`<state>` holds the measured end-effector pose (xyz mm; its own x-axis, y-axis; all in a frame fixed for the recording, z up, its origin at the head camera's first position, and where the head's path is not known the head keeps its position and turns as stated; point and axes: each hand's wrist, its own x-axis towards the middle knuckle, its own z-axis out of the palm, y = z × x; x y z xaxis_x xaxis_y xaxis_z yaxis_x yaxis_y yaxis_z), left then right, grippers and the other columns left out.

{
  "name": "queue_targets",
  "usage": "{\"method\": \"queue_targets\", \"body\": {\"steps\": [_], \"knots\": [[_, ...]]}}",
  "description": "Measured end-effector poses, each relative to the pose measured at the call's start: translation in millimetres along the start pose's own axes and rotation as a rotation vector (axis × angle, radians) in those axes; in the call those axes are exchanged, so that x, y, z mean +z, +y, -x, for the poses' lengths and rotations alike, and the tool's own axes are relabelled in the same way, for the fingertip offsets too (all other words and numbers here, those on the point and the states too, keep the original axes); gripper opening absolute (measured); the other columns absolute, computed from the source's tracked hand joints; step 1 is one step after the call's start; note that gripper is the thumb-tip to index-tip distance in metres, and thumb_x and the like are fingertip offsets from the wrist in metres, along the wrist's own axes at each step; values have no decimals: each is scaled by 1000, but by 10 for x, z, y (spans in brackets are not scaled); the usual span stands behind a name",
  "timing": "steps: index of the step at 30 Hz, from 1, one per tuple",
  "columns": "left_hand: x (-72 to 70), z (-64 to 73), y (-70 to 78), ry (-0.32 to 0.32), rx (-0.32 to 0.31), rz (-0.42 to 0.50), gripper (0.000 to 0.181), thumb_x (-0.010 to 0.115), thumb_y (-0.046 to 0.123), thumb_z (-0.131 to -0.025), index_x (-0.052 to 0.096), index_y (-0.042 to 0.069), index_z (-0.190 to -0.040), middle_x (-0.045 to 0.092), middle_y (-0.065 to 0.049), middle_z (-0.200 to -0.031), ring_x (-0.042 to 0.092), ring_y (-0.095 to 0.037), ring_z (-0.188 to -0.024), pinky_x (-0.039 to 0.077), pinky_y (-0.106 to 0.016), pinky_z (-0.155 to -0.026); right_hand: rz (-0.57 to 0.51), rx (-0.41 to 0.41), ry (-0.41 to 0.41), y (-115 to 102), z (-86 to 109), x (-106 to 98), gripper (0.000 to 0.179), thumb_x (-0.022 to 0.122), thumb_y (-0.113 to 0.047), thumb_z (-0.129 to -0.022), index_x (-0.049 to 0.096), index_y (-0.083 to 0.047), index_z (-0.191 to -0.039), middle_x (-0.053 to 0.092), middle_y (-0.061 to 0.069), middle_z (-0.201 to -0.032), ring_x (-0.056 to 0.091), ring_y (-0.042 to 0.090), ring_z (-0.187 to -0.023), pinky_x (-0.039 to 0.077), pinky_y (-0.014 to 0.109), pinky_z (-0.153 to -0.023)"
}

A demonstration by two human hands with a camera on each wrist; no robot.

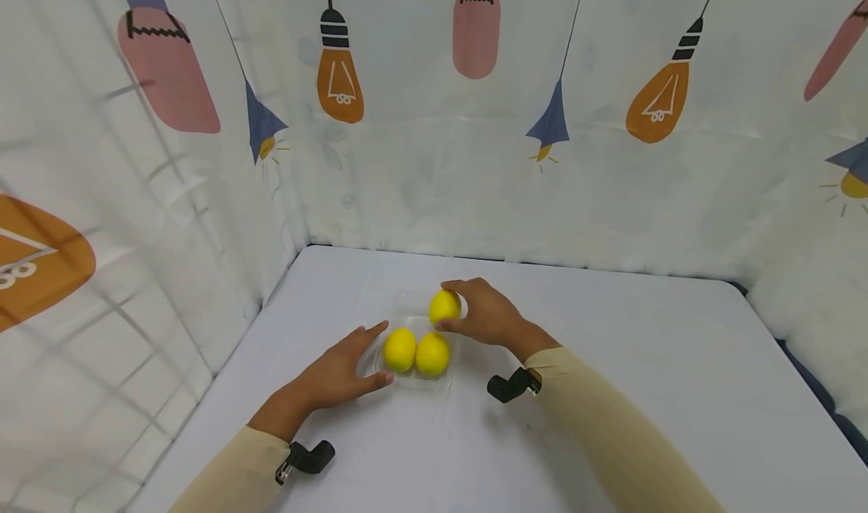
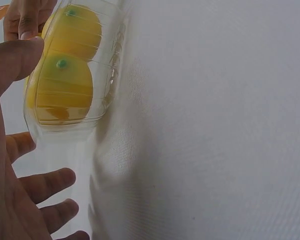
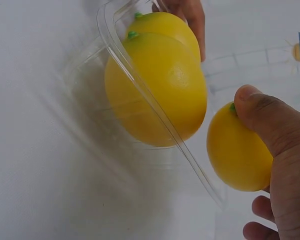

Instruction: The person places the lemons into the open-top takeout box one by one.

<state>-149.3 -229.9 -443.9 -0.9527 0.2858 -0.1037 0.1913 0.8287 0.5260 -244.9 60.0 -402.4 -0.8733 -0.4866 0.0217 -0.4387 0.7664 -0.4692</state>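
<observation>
A clear plastic container (image 1: 411, 319) sits on the white table, with two yellow lemons side by side in its near part, the left lemon (image 1: 400, 349) and the right lemon (image 1: 432, 354). My right hand (image 1: 490, 314) pinches a third lemon (image 3: 237, 150) between thumb and fingers, over the container's far right part. In the right wrist view its green tip lies by my thumb. My left hand (image 1: 339, 374) is spread around the container's left side, thumb toward the near edge. The left wrist view shows its fingers extended beside the clear wall; whether they press it, I cannot tell.
The white table (image 1: 644, 392) extends widely to the right of the container. White curtains (image 1: 434, 174) printed with lamps and bulbs hang behind the table and along its sides. Each wrist wears a black camera mount, such as the left mount (image 1: 312, 456).
</observation>
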Motion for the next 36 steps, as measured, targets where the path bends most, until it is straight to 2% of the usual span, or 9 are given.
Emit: {"method": "queue_targets", "body": {"steps": [18, 23, 30, 36], "knots": [[25, -2, -38, 8, 8, -9, 93, 68, 65, -89, 27, 27, -164, 31, -21, -163, 27, -44, -149, 29, -69, -112, 16, 8, -42, -134, -124, 94, 76, 76, -56, -87, 52, -25, -152, 57, 2, -144, 51, 22, -130, 46, 45, -107], [38, -2, -32, 3, -8, -8, 94, 68, 66, -88, 27, 28, -164, 30, -22, -163, 28, -45, -149, 30, -70, -111, 5, -10, -39, -135, -165, 166, 75, 76, -57, -87, 53, -24, -151, 59, 1, -141, 52, 22, -129, 46, 44, -107], [38, 8, -25, 3, -16, 1, 93, 69, 64, -88, 28, 29, -164, 32, -17, -163, 27, -42, -150, 29, -70, -112, -6, -6, -53, -167, -195, 226, 74, 76, -56, -88, 54, -23, -151, 60, 2, -140, 52, 22, -128, 45, 43, -108], [38, 5, -18, 8, -9, 4, 93, 70, 64, -88, 28, 29, -163, 32, -18, -163, 27, -42, -150, 29, -70, -112, 13, -3, -66, -202, -225, 252, 75, 75, -57, -88, 53, -24, -151, 60, 2, -140, 53, 22, -126, 45, 43, -108]]}}
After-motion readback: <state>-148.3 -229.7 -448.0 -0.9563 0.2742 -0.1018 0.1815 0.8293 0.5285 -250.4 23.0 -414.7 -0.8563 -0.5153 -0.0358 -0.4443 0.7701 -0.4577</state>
